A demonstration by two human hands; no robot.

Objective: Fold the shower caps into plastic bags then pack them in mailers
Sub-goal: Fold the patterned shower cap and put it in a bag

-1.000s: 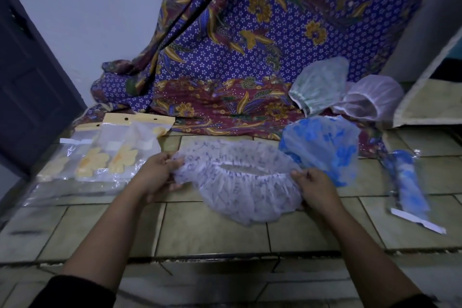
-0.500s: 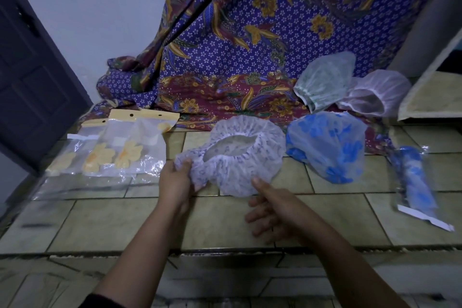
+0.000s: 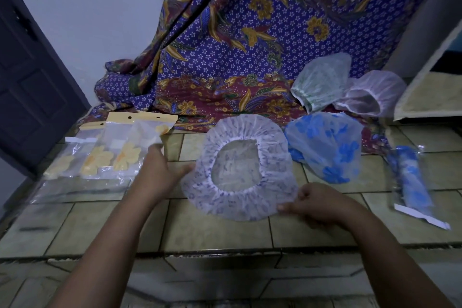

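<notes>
A white shower cap with a purple print [image 3: 270, 155] lies spread on the tiled floor, its elastic opening facing up. My right hand [image 3: 317, 204] pinches its near right edge. My left hand [image 3: 160, 172] is at its left edge, thumb toward the rim; whether it grips the cap is unclear. A blue-flowered cap [image 3: 327, 145], a greenish cap [image 3: 322, 80] and a pale pink cap [image 3: 372, 92] lie behind to the right. Clear plastic bags with yellow headers [image 3: 120, 147] lie at the left.
A bagged blue cap [image 3: 412, 180] lies at the far right. A purple batik cloth [image 3: 250, 45] hangs behind. A dark door [image 3: 27, 77] stands at the left, and a step edge [image 3: 225, 252] runs across in front of me.
The cap went from stretched between both hands to laid open and round on the floor. My right hand took the near right edge; my left hand shifted up to the left edge.
</notes>
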